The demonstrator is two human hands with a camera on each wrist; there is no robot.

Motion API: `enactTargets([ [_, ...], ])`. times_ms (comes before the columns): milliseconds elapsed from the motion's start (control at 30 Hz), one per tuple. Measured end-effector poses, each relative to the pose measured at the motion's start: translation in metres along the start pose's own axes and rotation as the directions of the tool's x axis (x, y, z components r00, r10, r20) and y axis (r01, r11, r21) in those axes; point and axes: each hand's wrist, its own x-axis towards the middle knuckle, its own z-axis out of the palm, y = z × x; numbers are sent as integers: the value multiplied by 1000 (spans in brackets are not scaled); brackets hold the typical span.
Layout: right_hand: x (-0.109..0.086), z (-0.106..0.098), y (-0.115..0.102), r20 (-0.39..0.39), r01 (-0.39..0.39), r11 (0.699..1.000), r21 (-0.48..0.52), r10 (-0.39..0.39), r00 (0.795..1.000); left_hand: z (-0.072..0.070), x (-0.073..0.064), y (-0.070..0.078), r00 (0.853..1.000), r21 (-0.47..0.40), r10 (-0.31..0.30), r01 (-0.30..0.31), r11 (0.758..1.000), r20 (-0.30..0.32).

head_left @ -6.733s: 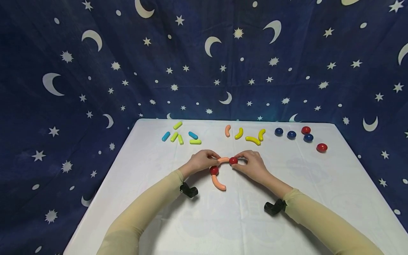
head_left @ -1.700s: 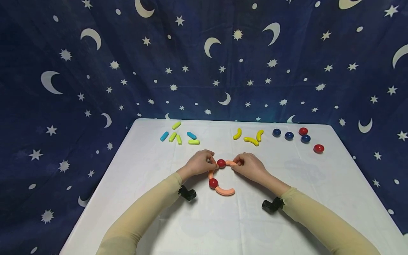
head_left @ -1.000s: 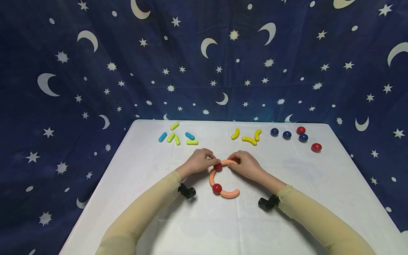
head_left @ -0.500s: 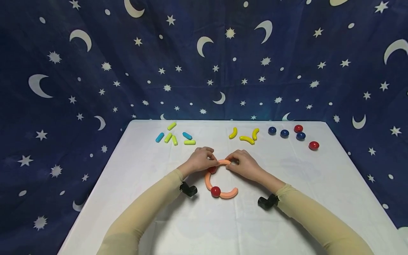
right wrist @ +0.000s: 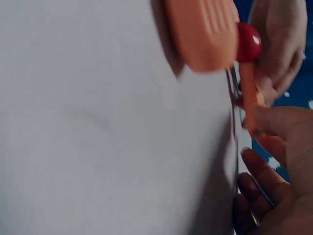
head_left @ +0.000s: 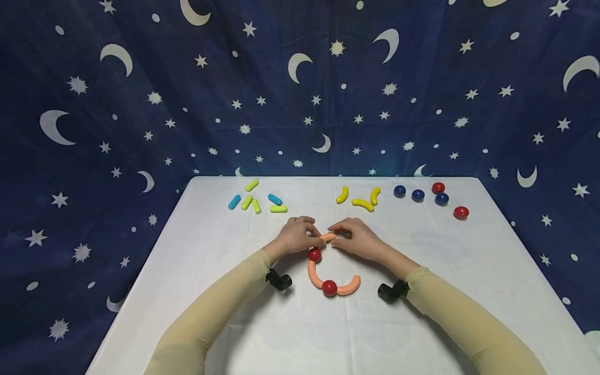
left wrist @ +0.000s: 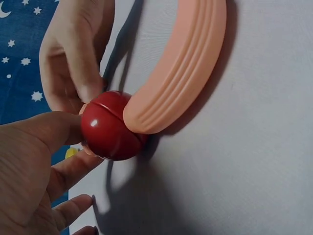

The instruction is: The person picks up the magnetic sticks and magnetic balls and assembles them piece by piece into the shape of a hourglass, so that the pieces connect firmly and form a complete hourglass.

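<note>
A chain of ridged, curved orange toy rods joined by red balls forms an open ring on the white table. My left hand (head_left: pixel 296 235) pinches the upper curved orange rod (head_left: pixel 328 237) close to a red ball (head_left: pixel 315 254). Around that rod's free end, the thumb and fingers of my right hand (head_left: pixel 358 239) are curled, the thumb overlapping it in the right wrist view. Below come a second curved rod (head_left: pixel 313 275), another red ball (head_left: pixel 329 288) and a third rod (head_left: pixel 349 286). The near red ball (left wrist: pixel 110 127) hides most of the pinched rod in the left wrist view.
Several short green rods (head_left: pixel 278 209) and two blue rods (head_left: pixel 275 199) lie back left. Curved yellow rods (head_left: pixel 363 204) lie at the back middle. Dark blue balls (head_left: pixel 418 195) and two red balls (head_left: pixel 461 212) sit back right. A starry curtain (head_left: pixel 300 104) hangs behind the white table (head_left: pixel 290 333).
The last orange rod from the back row has joined the chain. The chain has turned, its lower end swinging to the right. Both hands have shifted slightly along the upper part.
</note>
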Motion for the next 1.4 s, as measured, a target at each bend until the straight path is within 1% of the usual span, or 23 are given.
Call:
enactTargets([
  [67, -5, -8, 3, -43, -21, 999, 28, 22, 999, 0, -1, 0, 1000, -10, -5, 5, 1000, 6],
  [133, -12, -20, 9, -125, -40, 997, 59, 47, 991, 0, -1, 0, 1000, -26, -9, 10, 1000, 11],
  [167, -16, -27, 14, -171, -50, 996, 74, 62, 983, 1, -2, -1, 1000, -37, -11, 12, 999, 12],
  [233, -25, -43, 27, -266, -84, 992, 97, 107, 958, 1, -2, -1, 1000, -50, -10, 11, 999, 13],
  [333, -43, -70, 51, -391, -142, 983, 117, 177, 903, 1, -3, -1, 1000, -64, -9, 10, 998, 13],
  [400, -56, -88, 67, -468, -187, 974, 126, 224, 855, 1, -2, -1, 1000, -55, -4, 5, 998, 14],
  [467, -69, -106, 83, -545, -219, 968, 125, 251, 800, 1, -2, -1, 1000, -49, -4, 5, 999, 14],
  [500, -75, -113, 89, -586, -244, 962, 125, 270, 764, 1, -1, -1, 1000, -45, -6, 7, 999, 14],
  [567, -86, -127, 102, -660, -305, 942, 138, 317, 681, 1, 0, -2, 1000, -42, -5, 6, 999, 13],
  [633, -96, -139, 113, -705, -380, 911, 159, 374, 603, 2, 0, -2, 1000, -54, -7, 7, 999, 12],
  [667, -101, -144, 119, -715, -412, 894, 176, 404, 570, 2, 0, -2, 1000, -60, -7, 7, 998, 12],
  [700, -106, -148, 124, -717, -446, 873, 198, 439, 542, 2, 0, -2, 1000, -66, -6, 6, 998, 13],
  [733, -111, -152, 129, -707, -476, 852, 219, 475, 525, 2, 0, -2, 1000, -73, -3, 4, 997, 12],
  [767, -115, -155, 134, -687, -502, 832, 238, 509, 518, 2, 0, -2, 1000, -77, -1, 2, 997, 12],
  [800, -119, -158, 139, -662, -527, 811, 252, 542, 518, 2, 0, -2, 1000, -79, 1, 0, 997, 14],
  [833, -122, -160, 143, -637, -544, 797, 262, 566, 523, 3, 0, -3, 1000, -78, 4, -3, 997, 14],
  [933, -128, -162, 152, -545, -577, 764, 289, 627, 556, 3, -1, -2, 1000, -70, 13, -12, 997, 18],
  [1000, -128, -162, 155, -505, -590, 754, 289, 644, 575, 2, -3, -2, 1000, -68, 17, -16, 998, 22],
  [1033, -128, -161, 156, -490, -596, 749, 290, 651, 580, 2, -4, -2, 999, -70, 21, -19, 997, 24],
  [1133, -125, -160, 157, -459, -619, 733, 282, 670, 583, 2, -5, -1, 999, -76, 26, -24, 997, 29],
  [1267, -121, -159, 157, -449, -639, 722, 266, 679, 581, 2, -4, -3, 999, -74, 26, -23, 997, 32],
  [1400, -118, -158, 156, -448, -661, 707, 250, 690, 568, 2, -3, -3, 999, -59, 27, -25, 998, 34],
])
